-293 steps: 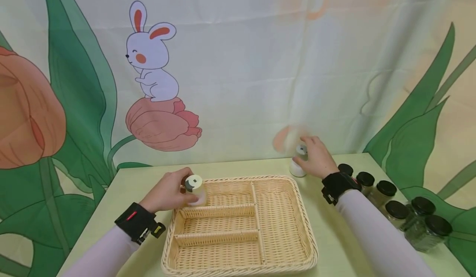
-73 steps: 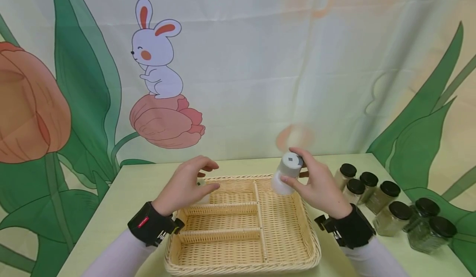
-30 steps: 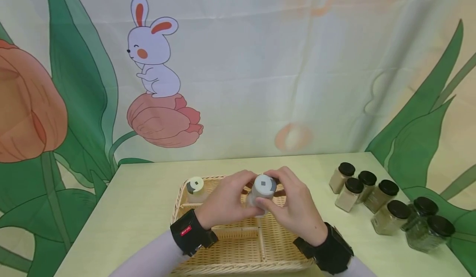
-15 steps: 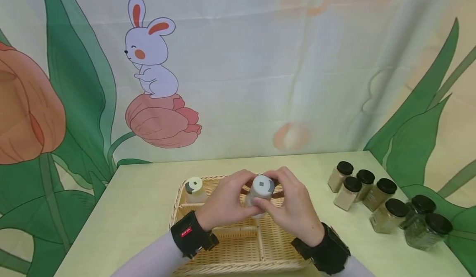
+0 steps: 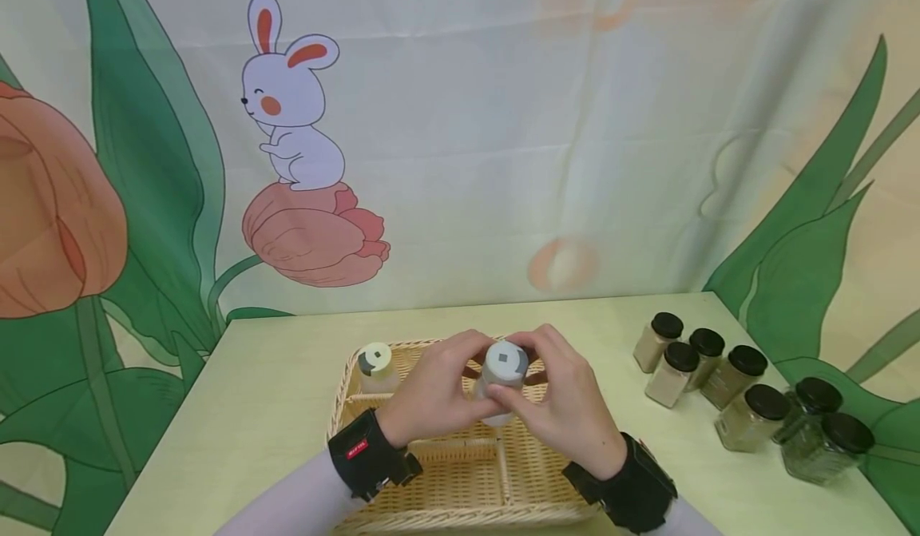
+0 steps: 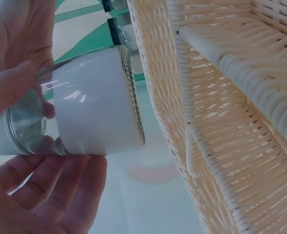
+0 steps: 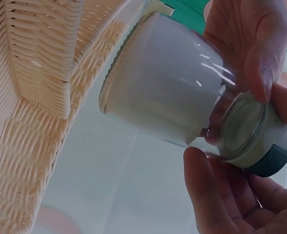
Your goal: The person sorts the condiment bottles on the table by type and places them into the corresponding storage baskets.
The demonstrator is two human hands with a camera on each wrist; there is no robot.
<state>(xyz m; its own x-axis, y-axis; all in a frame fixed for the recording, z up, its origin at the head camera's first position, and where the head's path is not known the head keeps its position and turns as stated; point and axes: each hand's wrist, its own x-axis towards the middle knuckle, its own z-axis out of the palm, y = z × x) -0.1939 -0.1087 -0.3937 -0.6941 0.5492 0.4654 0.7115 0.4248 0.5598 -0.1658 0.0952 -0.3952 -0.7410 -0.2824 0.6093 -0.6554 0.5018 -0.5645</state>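
Both hands grasp one glass jar: the left hand comes in at its nine o'clock side, the right hand at four o'clock, fingers curled around it and partly hidden behind. The jar has a pale cap with a dark patch and holds something white; it is held up over the wicker basket, apart from it, toward one o'clock of the basket's middle. A similar second jar stands upright in the basket's ten o'clock compartment. At three o'clock from the held jar, a cluster of seven black-lidded jars stands on the pale surface. Behind hangs a printed cloth, its rabbit figure at ten o'clock. Each wrist wears a black band.
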